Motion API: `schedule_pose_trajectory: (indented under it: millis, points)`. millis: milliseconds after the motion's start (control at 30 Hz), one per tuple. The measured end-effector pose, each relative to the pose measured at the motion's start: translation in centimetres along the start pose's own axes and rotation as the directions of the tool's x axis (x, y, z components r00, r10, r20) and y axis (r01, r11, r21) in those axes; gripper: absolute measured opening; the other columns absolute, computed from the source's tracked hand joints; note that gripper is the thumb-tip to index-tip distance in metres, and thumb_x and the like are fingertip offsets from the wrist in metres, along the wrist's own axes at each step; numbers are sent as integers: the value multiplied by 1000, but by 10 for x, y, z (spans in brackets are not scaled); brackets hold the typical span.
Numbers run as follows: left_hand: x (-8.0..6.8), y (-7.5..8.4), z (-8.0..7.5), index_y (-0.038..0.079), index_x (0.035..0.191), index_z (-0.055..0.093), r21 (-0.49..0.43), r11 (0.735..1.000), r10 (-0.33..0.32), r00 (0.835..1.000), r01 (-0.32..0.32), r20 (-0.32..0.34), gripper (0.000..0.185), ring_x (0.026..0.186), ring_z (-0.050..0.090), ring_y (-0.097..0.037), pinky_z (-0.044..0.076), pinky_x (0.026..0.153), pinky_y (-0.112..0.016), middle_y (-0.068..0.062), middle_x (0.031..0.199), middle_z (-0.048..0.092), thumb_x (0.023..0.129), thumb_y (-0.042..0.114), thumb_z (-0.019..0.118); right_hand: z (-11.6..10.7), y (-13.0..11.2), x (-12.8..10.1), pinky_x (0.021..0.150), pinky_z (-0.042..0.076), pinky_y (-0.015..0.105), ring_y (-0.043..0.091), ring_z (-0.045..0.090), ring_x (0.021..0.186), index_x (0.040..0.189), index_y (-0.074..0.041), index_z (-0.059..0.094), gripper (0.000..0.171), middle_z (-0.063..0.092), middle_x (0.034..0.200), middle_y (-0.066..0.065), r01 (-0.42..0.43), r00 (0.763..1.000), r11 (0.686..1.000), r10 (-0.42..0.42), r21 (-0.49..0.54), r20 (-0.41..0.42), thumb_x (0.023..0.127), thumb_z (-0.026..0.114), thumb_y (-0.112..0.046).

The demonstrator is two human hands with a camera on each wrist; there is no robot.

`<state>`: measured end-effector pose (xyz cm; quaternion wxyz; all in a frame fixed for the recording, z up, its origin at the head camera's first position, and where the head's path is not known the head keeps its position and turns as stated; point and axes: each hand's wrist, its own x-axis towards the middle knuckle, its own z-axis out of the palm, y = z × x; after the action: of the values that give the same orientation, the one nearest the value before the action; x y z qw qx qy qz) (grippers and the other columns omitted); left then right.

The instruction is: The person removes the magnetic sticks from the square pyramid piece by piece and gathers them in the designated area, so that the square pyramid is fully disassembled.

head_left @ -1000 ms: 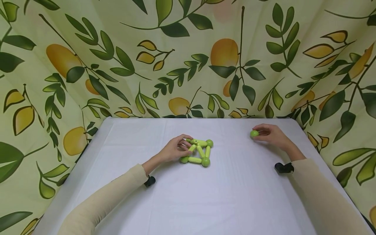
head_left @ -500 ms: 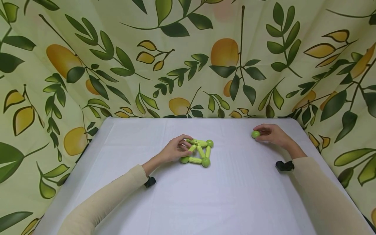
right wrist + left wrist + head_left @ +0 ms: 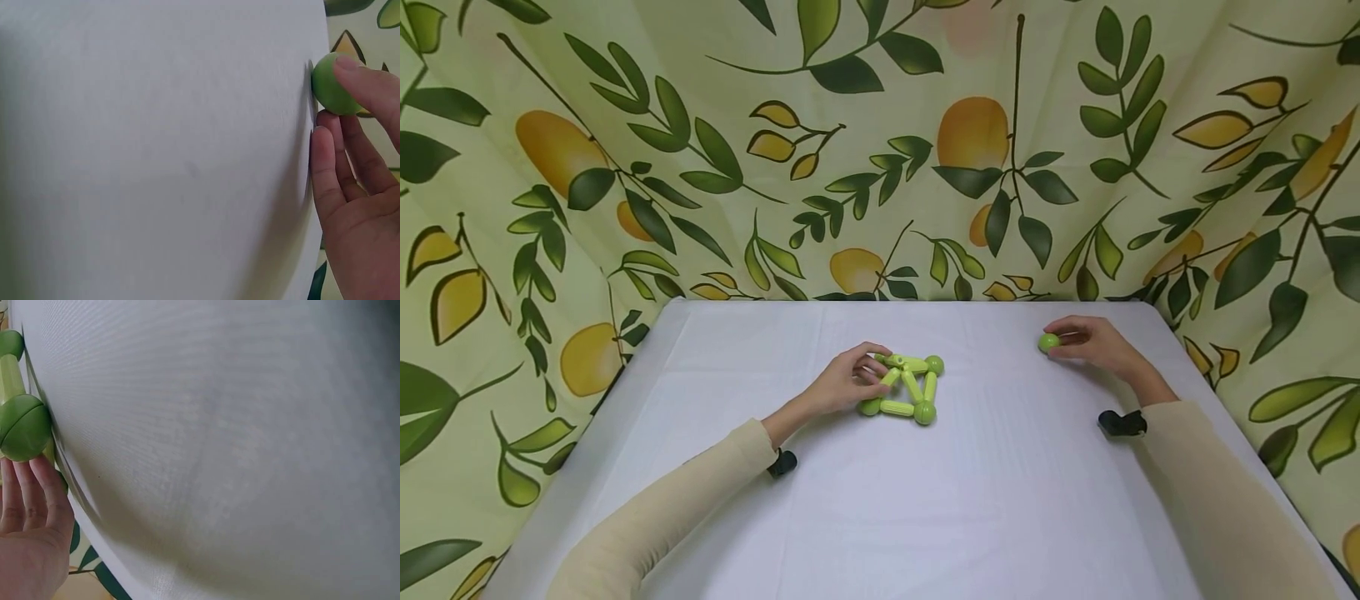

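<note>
Near the middle of the white table, in the head view, lies a framework of light-green rods and green balls [image 3: 897, 409], built from what look like magnetic construction pieces. My left hand [image 3: 848, 382] grips its left side, the fingers curled around the rod and ball there. A large green ball [image 3: 25, 428] of it covers the fingertips in the left wrist view. Farther right, my right hand [image 3: 1093, 346] pinches a single green ball [image 3: 1048, 342] between thumb and fingers, low over the cloth. The same ball [image 3: 331, 87] shows under the thumb in the right wrist view.
A white cloth covers the table [image 3: 970, 508]. Behind and at both sides hangs a curtain [image 3: 880, 167] printed with leaves and fruit. Dark wrist cameras sit below the left sleeve [image 3: 782, 463] and the right sleeve [image 3: 1123, 423].
The right hand and its ball shift slightly right, then back left, by a small amount. The left hand and the framework stay in place.
</note>
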<state>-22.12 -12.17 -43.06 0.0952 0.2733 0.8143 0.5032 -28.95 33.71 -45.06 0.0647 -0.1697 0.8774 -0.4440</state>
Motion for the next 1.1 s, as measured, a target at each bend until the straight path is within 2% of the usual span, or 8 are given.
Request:
schedule_pose_trajectory:
  millis: [133, 267, 400, 633, 733, 800, 933, 1100]
  points:
    - [-1, 3, -1, 2, 127, 49, 5, 1000, -4, 1000, 4, 2, 51, 86, 63, -25, 50, 79, -37, -14, 102, 62, 81, 1, 72, 7, -4, 5, 81, 46, 19, 27, 56, 104, 117, -3, 62, 43, 58, 118, 14, 35, 999, 999, -35, 2, -17, 80, 76, -19]
    - [4, -17, 2, 11, 126, 50, 25, 1000, -8, 1000, 9, -9, 51, 83, 63, -14, 50, 77, -28, -4, 100, 63, 81, 8, 74, 15, -11, 12, 81, 46, 20, 27, 57, 104, 117, -1, 62, 42, 59, 117, 15, 47, 999, 998, -46, 31, -24, 80, 76, -15]
    - [5, -18, 2, 12, 126, 50, 23, 1000, -13, 1000, 13, -11, 52, 83, 63, -14, 50, 77, -28, -4, 100, 63, 80, 8, 74, 19, -13, 17, 82, 46, 20, 30, 56, 105, 117, 0, 61, 43, 58, 117, 16, 43, 999, 998, -42, 46, -13, 79, 76, -14]
    - [2, -8, 2, 3, 127, 48, 1, 1000, -10, 1000, 10, -8, 53, 86, 62, -24, 50, 78, -35, -13, 102, 62, 81, 2, 72, 17, -16, 15, 84, 44, 23, 31, 53, 108, 122, 1, 58, 49, 56, 121, 18, 26, 1000, 999, -26, 30, 4, 80, 76, -16]
    - [-1, 3, 0, -2, 127, 47, -21, 1000, 10, 1000, -10, 2, 52, 86, 62, -30, 50, 79, -38, -18, 102, 62, 81, -2, 71, 15, -29, 10, 82, 44, 21, 34, 52, 109, 121, 2, 57, 48, 55, 121, 21, 17, 999, 998, -14, 54, -46, 80, 76, -13]
    - [-1, 3, -1, -4, 127, 46, -29, 999, 23, 1000, -23, 6, 52, 86, 62, -30, 51, 78, -37, -18, 101, 62, 81, -2, 70, 15, -42, 6, 80, 44, 19, 37, 52, 108, 119, 4, 58, 45, 55, 120, 23, 26, 995, 996, -18, 80, -93, 81, 75, -12]
    - [3, -6, -4, -1, 129, 44, -39, 999, 13, 1000, -13, 8, 53, 86, 62, -23, 50, 79, -31, -11, 101, 63, 83, 3, 71, 24, -63, 5, 78, 46, 17, 38, 54, 103, 113, 2, 61, 37, 56, 115, 25, 94, 983, 986, -69, 141, -168, 81, 75, -10]
    - [9, -12, -7, 0, 131, 43, -47, 999, 17, 1000, -17, 14, 54, 88, 63, -23, 49, 82, -31, -10, 103, 64, 84, 5, 70, 48, -67, 19, 77, 48, 21, 27, 58, 94, 111, 1, 62, 35, 59, 110, 24, 184, 977, 969, -161, 163, -141, 81, 75, -13]
